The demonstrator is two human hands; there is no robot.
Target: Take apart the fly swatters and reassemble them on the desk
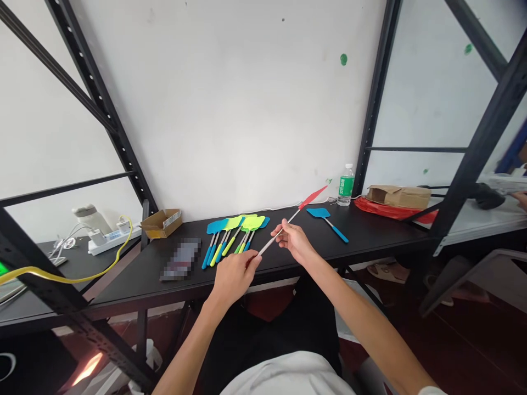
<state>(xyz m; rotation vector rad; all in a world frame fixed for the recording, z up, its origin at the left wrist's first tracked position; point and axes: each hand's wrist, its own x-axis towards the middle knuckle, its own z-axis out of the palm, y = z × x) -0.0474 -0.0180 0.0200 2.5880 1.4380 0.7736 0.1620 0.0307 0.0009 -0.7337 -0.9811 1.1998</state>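
Observation:
A red fly swatter (313, 197) with a thin metal rod is held up slantwise above the black table, its flat head pointing up and to the right. My left hand (236, 274) is closed around its lower end, so the grip is hidden. Higher on the rod, my right hand (294, 240) holds it between thumb and fingers. Left of the rod lies a row of several fly swatters (230, 230) with blue and yellow-green heads and matching handles. One blue fly swatter (338, 234) lies apart, to the right of my right hand.
A blurred-out flat rectangular object (181, 260) and a small open cardboard box (161, 224) are on the left of the black table (284, 266). A water bottle (346, 185) stands at the back right near a brown package (397, 196). Black metal shelf posts (376, 93) flank the table.

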